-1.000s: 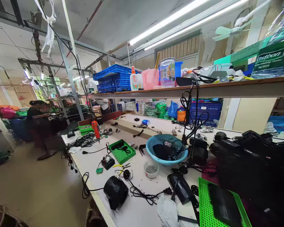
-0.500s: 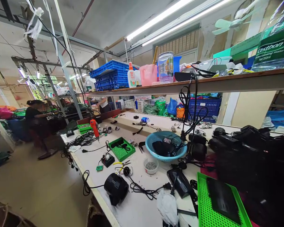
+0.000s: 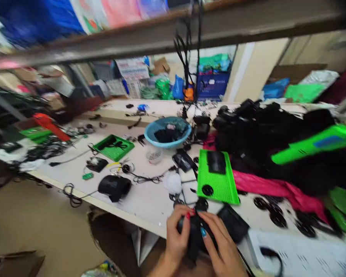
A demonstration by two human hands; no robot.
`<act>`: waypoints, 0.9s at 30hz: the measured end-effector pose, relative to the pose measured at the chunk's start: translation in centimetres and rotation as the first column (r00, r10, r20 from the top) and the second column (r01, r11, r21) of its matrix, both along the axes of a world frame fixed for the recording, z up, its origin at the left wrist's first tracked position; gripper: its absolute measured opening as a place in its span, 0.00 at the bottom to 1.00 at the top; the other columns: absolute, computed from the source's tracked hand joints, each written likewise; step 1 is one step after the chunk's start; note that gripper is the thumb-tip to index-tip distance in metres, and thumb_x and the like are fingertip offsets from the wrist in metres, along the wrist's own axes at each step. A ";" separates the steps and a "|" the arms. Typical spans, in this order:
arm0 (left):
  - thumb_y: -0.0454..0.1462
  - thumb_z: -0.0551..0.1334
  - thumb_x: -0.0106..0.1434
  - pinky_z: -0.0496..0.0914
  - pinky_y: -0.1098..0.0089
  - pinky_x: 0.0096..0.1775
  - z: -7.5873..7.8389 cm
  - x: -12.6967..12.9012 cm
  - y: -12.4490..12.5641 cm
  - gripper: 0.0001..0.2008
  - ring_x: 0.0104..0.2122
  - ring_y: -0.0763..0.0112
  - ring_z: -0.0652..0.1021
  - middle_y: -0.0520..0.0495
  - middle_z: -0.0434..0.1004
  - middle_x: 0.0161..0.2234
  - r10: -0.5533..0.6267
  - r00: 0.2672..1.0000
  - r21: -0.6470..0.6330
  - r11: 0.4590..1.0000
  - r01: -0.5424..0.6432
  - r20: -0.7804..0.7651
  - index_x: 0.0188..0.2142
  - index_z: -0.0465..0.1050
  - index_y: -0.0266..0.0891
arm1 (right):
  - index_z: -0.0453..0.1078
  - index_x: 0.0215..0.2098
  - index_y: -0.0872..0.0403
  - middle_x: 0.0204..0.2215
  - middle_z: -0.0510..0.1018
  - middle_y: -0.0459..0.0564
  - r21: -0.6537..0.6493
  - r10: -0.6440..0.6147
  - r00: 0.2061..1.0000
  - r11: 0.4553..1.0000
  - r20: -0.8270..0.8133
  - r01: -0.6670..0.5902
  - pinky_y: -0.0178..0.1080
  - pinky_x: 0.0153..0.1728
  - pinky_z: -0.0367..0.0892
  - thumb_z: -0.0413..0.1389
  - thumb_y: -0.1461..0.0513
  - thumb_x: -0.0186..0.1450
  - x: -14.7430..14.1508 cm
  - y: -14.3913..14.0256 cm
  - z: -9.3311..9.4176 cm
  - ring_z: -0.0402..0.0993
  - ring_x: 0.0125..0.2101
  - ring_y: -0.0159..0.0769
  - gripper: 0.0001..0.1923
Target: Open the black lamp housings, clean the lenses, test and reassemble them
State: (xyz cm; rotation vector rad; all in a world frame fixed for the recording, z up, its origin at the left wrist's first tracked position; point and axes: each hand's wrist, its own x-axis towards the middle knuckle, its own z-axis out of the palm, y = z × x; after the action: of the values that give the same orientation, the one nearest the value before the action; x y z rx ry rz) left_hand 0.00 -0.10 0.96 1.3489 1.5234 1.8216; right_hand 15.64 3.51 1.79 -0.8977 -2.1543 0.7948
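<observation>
My left hand (image 3: 175,234) and my right hand (image 3: 220,240) come up from the bottom of the head view. Between them, at the table's front edge, they grip a black plastic housing (image 3: 193,240), fingers closed on its two sides. Much of it is hidden by the fingers, and its exact kind is unclear. Just right of my right hand lies a flat black piece (image 3: 233,223). Beyond my hands, a green perforated tray (image 3: 219,188) carries a black curved cover (image 3: 216,162) and a black disc (image 3: 207,190).
A blue basket (image 3: 167,144) with black parts stands mid-table, near a small tub of metal bits (image 3: 154,156). Black parts (image 3: 248,134) are heaped at the right. A white power strip (image 3: 302,256) lies front right. Another black housing (image 3: 114,187) sits near the left edge.
The view has swung down and to the right, with some blur. Both my hands and the black housing between them have come into sight; neither hand showed before.
</observation>
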 end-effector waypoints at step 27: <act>0.45 0.48 0.74 0.68 0.62 0.46 2.4 2.4 -1.9 0.23 0.41 0.59 0.78 0.41 0.80 0.38 -0.328 0.923 -0.072 0.935 0.348 0.202 0.39 0.79 0.37 | 0.64 0.58 0.52 0.49 0.77 0.54 -0.030 -0.342 0.926 0.936 0.159 0.351 0.43 0.44 0.76 0.61 0.63 0.53 3.1 -7.6 2.0 0.77 0.47 0.49 0.34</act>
State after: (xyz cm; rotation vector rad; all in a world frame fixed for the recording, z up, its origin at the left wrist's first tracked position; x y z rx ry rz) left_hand 2.36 -2.01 3.38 1.2604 1.1869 1.5773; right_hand 18.72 -4.10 3.80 -1.3634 -2.0222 0.6286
